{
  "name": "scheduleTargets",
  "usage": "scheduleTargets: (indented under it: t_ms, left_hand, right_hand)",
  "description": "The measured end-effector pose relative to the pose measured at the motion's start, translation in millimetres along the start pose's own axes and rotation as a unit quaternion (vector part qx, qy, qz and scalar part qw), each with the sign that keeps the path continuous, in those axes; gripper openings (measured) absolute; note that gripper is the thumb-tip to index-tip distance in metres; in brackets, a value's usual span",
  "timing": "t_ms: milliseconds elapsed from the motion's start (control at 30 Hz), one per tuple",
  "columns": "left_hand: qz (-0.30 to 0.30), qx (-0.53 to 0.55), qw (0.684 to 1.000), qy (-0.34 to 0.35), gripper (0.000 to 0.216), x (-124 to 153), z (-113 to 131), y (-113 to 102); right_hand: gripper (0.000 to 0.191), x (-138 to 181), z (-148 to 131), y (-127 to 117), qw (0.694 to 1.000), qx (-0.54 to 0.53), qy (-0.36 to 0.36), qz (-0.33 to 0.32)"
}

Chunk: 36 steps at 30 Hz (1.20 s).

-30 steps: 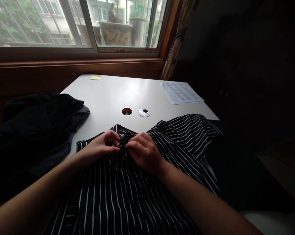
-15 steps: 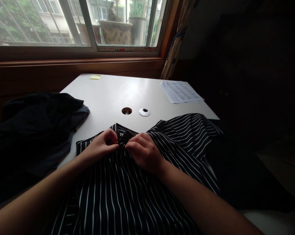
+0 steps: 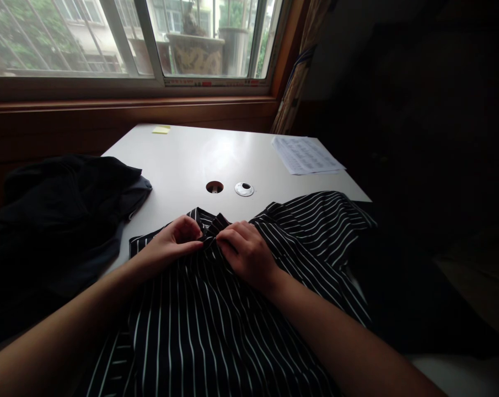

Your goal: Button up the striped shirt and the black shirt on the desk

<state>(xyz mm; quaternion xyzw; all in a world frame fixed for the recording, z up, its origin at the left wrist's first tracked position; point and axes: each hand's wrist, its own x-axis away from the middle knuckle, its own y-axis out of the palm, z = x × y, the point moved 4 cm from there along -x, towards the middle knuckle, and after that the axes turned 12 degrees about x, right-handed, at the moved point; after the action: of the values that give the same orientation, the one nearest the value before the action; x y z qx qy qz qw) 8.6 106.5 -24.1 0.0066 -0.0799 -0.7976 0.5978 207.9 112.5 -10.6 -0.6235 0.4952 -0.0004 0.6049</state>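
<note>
A black shirt with thin white stripes lies spread on the white table, reaching from the near edge to past the table's right side. My left hand pinches the fabric at the shirt's collar area, fingers curled closed. My right hand pinches the same bunched spot from the other side, fingertips almost meeting the left ones. The exact bit of cloth between the fingertips is hidden.
A heap of dark clothing covers the table's left side. A round cable hole and its loose silver cap sit mid-table. Printed paper sheets lie at the far right, a yellow sticky note at the far edge under the window.
Both hands stay at the collar. My right hand's fingers have crept slightly up and left toward the left hand, bunching the fabric a little more.
</note>
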Motion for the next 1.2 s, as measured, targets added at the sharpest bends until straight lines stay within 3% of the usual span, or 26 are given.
scheduleTargets:
  t_ms: [333, 767, 1200]
  left_hand:
    - [0.011, -0.010, 1.000, 0.015, 0.037, -1.3, -1.3, -1.3]
    - [0.029, 0.014, 0.999, 0.014, 0.035, -1.8, -4.2, -4.0]
    - [0.026, -0.077, 0.995, 0.058, 0.039, 0.3, -2.5, 2.3]
  right_hand:
    - [0.028, 4.8, -0.7, 0.2, 0.999, -0.010, -0.049, 0.002]
    - [0.033, 4.2, -1.0, -1.6, 0.999, 0.000, -0.045, -0.013]
    - [0.034, 5.0, -0.4, 3.7, 0.998, 0.004, -0.056, -0.033]
